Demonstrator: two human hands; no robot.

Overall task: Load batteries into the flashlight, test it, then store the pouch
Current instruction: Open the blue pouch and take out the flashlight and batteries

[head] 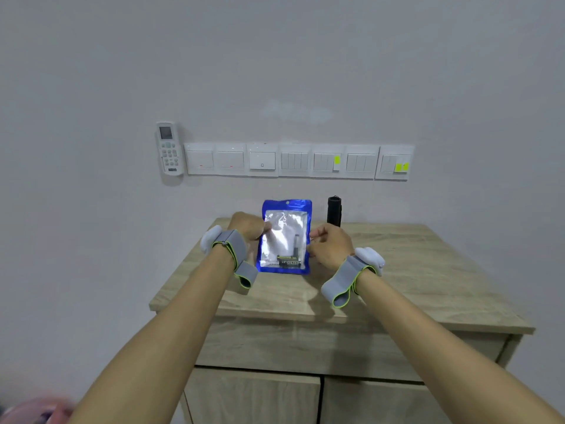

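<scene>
A wooden bench stood before me. Above it my hands, left and right, pinched a blue pouch upright by its sides, batteries still inside. The unloaded-looking flashlight stood behind the pouch, rightward.

A blue pouch with a clear window is held upright above the bench, with dark batteries lying at its bottom. A black flashlight stands upright just behind it to the right.
</scene>
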